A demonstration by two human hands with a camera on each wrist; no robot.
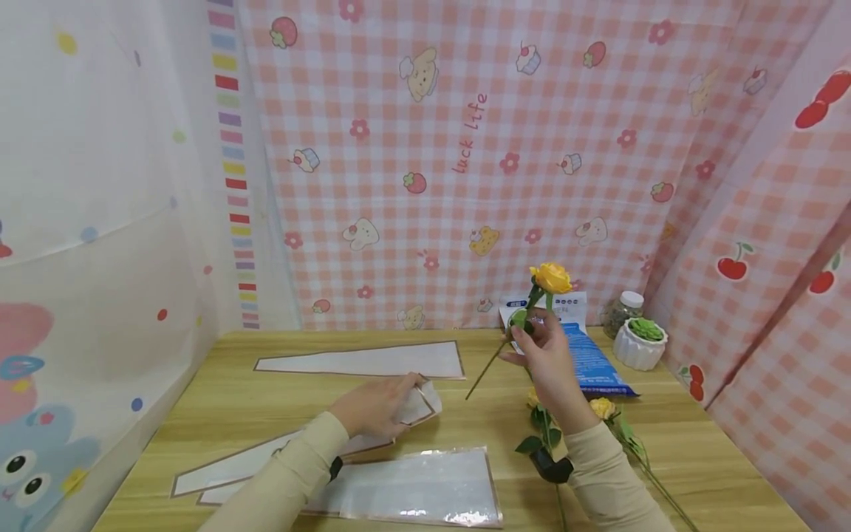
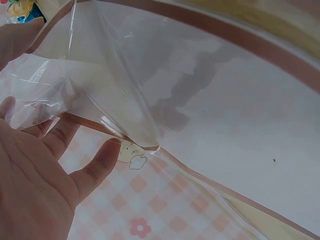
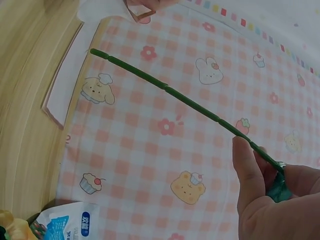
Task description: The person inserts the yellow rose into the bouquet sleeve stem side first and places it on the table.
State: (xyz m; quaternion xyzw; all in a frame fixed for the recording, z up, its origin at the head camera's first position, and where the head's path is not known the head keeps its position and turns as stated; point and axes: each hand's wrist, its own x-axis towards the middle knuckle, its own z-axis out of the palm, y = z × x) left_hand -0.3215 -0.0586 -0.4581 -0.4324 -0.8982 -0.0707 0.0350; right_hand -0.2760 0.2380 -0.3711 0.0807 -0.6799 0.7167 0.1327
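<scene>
Right of centre in the head view, the right hand (image 1: 548,358) pinches a yellow rose (image 1: 552,278) by its stem, fingers partly covering the leaves. At lower centre, the left hand (image 1: 375,406) grips a clear-and-white sleeve (image 1: 425,403), hiding part of it. A blue-and-white bag (image 1: 595,362) is half hidden behind the right hand. The tabletop (image 1: 459,421) is wood-grained; pink checked cloth (image 1: 465,207) hangs behind.

Yellow rose (image 1: 551,278) raised, bloom up, green stem (image 3: 190,103) slanting; white brown-edged sleeve (image 1: 417,407) lower left, end lifted.
</scene>
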